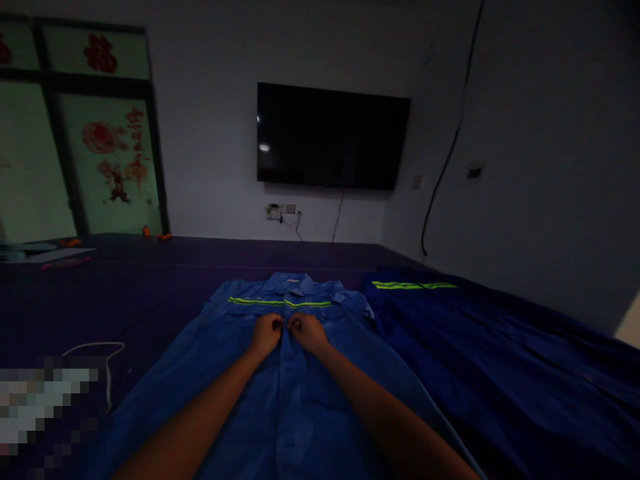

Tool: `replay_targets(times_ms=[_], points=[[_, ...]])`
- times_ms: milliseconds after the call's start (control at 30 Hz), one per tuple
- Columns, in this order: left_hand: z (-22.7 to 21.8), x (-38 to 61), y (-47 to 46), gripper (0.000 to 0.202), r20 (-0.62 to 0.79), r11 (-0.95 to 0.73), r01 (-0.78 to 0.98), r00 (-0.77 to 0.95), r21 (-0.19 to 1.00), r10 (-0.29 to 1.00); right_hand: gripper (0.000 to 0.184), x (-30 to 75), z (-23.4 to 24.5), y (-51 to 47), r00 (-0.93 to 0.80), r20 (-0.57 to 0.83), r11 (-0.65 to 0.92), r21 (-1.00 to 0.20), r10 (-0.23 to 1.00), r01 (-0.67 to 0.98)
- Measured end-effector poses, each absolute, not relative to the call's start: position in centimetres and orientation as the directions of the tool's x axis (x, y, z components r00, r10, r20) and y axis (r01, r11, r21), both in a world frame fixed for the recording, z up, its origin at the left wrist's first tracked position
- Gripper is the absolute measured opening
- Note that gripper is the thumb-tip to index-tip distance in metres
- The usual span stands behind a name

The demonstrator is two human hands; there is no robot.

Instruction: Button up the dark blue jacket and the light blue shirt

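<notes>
A blue work shirt (320, 393) with a yellow-green stripe across the chest lies spread out, front up, its collar pointing away from me. Both hands meet at the front opening just below that stripe. My left hand (267, 335) is closed, its thumb and fingers pinching the left side of the front edge. Close beside it, my right hand (309, 332) is closed in a pinch on the right side of the same edge. Any button between the fingertips is too small and dark to make out. The lower front runs down between my forearms.
A darker blue garment (480, 340) with a yellow-green stripe lies at the right. A dark purple floor mat (165, 280) spreads underneath. At the left are a white cord (107, 373) and a blurred-out item. A television (333, 137) hangs on the far wall; a black cable (450, 147) runs down the right wall.
</notes>
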State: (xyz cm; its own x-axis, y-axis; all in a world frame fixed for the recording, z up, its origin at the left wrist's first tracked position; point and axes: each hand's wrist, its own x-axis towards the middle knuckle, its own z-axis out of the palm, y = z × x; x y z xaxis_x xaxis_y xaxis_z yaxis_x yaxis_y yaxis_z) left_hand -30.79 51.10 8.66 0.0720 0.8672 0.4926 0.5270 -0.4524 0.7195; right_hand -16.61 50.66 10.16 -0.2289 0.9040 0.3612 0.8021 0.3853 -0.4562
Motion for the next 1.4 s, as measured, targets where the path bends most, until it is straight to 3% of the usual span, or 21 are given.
replay_targets(times_ms=[267,733,1400], points=[[8.6,-30.8,51.3,0.022,0.499,-0.459,0.521,0.073,0.719,0.864,0.015,-16.6,10.0,51.1,-0.238,0.348,0.393,-0.495,0.907,0.775],[8.8,-30.8,50.9,0.023,0.5,-0.462,0.512,0.07,0.725,0.863,0.015,-17.1,10.9,49.6,-0.176,0.324,0.293,-0.359,0.93,0.886],[8.8,-30.6,51.1,0.026,0.484,-0.44,0.432,0.01,0.787,0.875,0.015,-17.0,11.0,49.7,-0.233,0.319,0.342,-0.348,0.919,0.873]])
